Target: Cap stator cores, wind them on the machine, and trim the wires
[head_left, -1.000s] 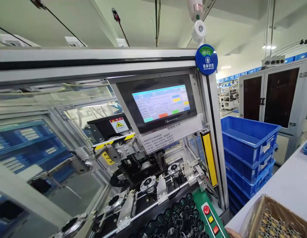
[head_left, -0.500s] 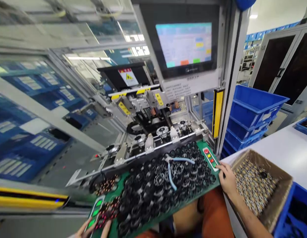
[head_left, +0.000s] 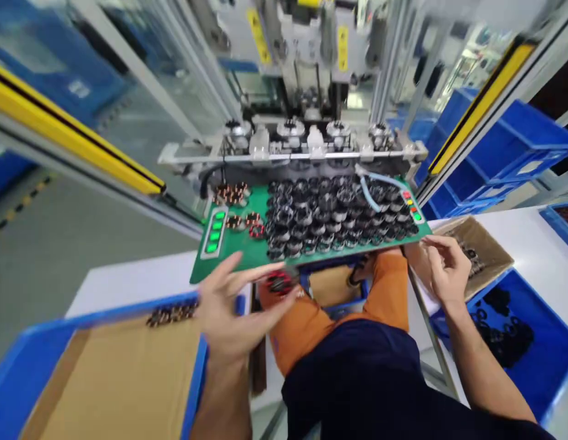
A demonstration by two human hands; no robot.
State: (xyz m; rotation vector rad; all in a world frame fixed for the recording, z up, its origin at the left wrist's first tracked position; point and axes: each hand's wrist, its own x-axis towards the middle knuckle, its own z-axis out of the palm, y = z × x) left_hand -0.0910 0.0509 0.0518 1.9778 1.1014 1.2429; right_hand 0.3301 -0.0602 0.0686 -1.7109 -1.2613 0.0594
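Blurred by motion, my left hand [head_left: 233, 305] holds a round red-and-black part [head_left: 280, 282] between thumb and fingers, just in front of the green board's near edge. My right hand [head_left: 449, 266] is by the board's right front corner, its fingers bent and pressed together; what they hold, if anything, is too small to make out. On the green board [head_left: 251, 250] are rows of black ring parts [head_left: 325, 214], a few copper-wound parts [head_left: 231, 194] and a red-wound ring [head_left: 256, 230]. Pliers with light blue handles [head_left: 371, 192] lie on the black rings.
Behind the board runs a machine rail [head_left: 275, 157] with round fixtures. A blue bin lined with cardboard [head_left: 128, 366] is at the lower left. At right are a cardboard box [head_left: 490, 241], a blue bin of black parts [head_left: 547, 324] and stacked blue crates [head_left: 508, 140]. Yellow bars flank the machine.
The view has tilted down. My left hand has left the green-button panel and now holds the red-and-black part. My right hand has moved from the red-button panel to the board's front corner.
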